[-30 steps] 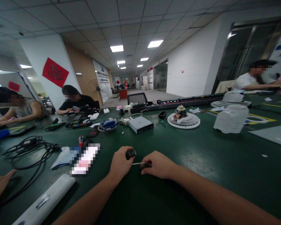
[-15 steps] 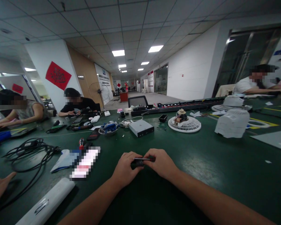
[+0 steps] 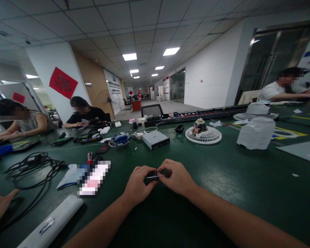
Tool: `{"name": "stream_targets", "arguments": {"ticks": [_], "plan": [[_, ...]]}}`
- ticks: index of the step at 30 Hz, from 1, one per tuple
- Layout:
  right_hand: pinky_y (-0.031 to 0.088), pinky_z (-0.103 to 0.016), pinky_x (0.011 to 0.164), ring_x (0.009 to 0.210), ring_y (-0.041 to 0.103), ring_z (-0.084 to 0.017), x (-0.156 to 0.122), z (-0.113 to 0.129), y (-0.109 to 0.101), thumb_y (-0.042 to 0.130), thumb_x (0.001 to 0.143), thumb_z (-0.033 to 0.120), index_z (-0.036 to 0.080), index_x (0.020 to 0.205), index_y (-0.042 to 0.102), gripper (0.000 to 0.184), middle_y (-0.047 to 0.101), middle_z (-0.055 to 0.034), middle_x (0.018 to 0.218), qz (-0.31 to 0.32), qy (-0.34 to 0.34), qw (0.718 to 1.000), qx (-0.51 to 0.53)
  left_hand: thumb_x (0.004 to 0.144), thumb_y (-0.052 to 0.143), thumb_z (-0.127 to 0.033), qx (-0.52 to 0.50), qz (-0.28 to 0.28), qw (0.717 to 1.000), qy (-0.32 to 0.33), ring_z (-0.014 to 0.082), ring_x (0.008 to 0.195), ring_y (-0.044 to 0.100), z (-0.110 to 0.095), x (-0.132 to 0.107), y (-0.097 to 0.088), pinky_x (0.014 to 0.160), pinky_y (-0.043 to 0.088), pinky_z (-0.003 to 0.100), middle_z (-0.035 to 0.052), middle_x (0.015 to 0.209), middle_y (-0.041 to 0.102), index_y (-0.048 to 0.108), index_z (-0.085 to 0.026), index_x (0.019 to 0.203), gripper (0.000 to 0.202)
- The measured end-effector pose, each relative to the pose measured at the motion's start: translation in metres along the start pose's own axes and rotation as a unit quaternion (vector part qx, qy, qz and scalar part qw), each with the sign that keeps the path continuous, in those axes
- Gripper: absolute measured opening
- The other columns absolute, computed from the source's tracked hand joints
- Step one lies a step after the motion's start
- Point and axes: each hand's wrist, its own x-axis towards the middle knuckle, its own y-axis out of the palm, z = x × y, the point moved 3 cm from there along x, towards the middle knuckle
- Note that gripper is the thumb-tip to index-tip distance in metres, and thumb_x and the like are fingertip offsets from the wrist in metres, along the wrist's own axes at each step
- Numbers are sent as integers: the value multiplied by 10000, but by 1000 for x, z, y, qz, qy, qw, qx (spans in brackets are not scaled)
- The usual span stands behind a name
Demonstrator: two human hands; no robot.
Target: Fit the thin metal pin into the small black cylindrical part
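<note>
My left hand (image 3: 138, 182) is closed round a small dark part (image 3: 152, 175), mostly hidden by the fingers, so its kind cannot be told. My right hand (image 3: 177, 177) grips a screwdriver (image 3: 160, 175) with a thin metal shaft and a bit of red handle showing. The shaft points left and lies across the dark part. Both hands meet at the fingertips just above the green table (image 3: 155, 220). Beyond them sits a grey optical drive (image 3: 156, 139).
A white fan grille (image 3: 204, 136) with a motor and white housing (image 3: 257, 133) stand right. Left are a black cable (image 3: 36, 165), blue-white packet (image 3: 71, 177), red-handled tool (image 3: 90, 157) and long white casing (image 3: 51, 222). Another person's hand (image 3: 1, 206) reaches in; co-workers sit farther off.
The screwdriver shaft has tilted a little, its left end dropping lower across the dark part. My right hand has risen slightly. The view has shifted a touch.
</note>
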Motion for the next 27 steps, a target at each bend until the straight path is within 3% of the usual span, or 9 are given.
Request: {"name": "stream_targets", "arguments": {"ticks": [8,14,17,22,27], "plan": [[458,-270,638,696,605,-153,2,-10,0,662,796,289,206,787,722,102,679,-21,801,-3,59,998,-4,753,738,-182,-8,-32,999,14,223,953,614,6,-2,0,892,440,386,30,1019,691,625,-232,1058,329],[428,-249,593,668,583,-142,2,-18,4,714,753,334,186,790,654,164,663,1,744,48,122,989,65,758,739,-187,-11,-17,998,54,213,952,617,5,-3,0,901,442,383,25,1015,695,628,-225,1046,310],[405,-239,570,653,557,-134,2,-19,3,719,751,355,183,819,640,202,639,7,728,73,117,987,77,771,722,-177,-22,-16,997,72,211,964,616,2,-4,-1,902,444,377,32,1025,694,625,-224,1061,309],[389,-230,554,646,538,-126,1,-19,9,589,865,376,176,927,637,215,631,-4,762,183,97,968,141,770,718,-156,-37,-13,996,86,203,971,615,0,-4,-1,913,432,379,28,1031,693,626,-225,1035,289],[358,-221,545,634,516,-118,1,-16,7,563,880,337,176,826,591,172,595,15,719,174,79,975,116,786,713,-173,-24,-4,995,99,203,974,621,0,-4,0,918,418,394,33,1046,693,609,-226,1072,308]]}}
